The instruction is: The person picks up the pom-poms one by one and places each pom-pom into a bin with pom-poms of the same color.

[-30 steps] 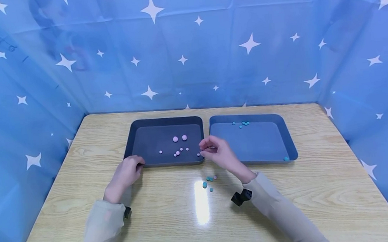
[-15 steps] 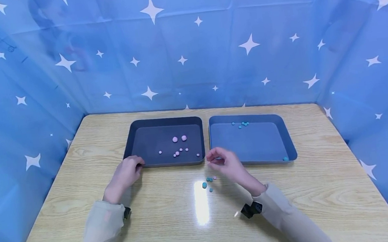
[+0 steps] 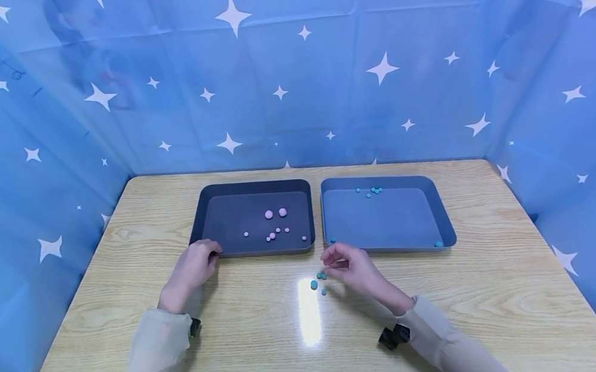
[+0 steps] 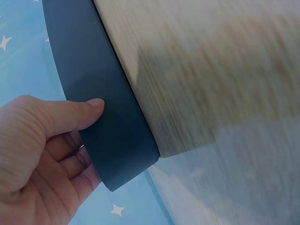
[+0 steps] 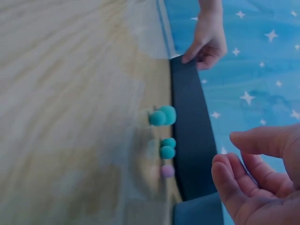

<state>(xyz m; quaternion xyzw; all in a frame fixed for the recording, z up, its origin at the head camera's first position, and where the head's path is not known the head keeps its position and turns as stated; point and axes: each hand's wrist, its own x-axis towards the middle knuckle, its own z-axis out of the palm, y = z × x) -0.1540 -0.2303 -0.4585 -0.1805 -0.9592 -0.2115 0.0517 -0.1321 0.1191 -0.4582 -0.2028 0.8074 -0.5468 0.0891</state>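
My left hand [image 3: 195, 266] grips the dark tray [image 3: 229, 250] at its near left corner; the left wrist view shows the thumb [image 4: 89, 112] against the outer wall and the fingers behind the rim. My right hand [image 3: 356, 270] hovers over the table in front of the gap between the trays, with nothing between thumb and fingers, which stand apart. Just left of it lie several teal balls [image 3: 314, 284]. A pink ball [image 5: 167, 171] beside them shows in the right wrist view and is hidden by the hand in the head view.
Several pink balls [image 3: 269, 214] of different sizes lie in the dark tray. The blue tray [image 3: 387, 219] to its right holds several small teal balls [image 3: 368, 195], mostly along the back. A starry blue curtain [image 3: 280, 116] hangs behind the wooden table [image 3: 258, 333].
My right hand has moved from the dark tray's right edge toward me and slightly right, over the loose balls. A teal ball in the blue tray's near left corner is now uncovered. The left hand stays put.
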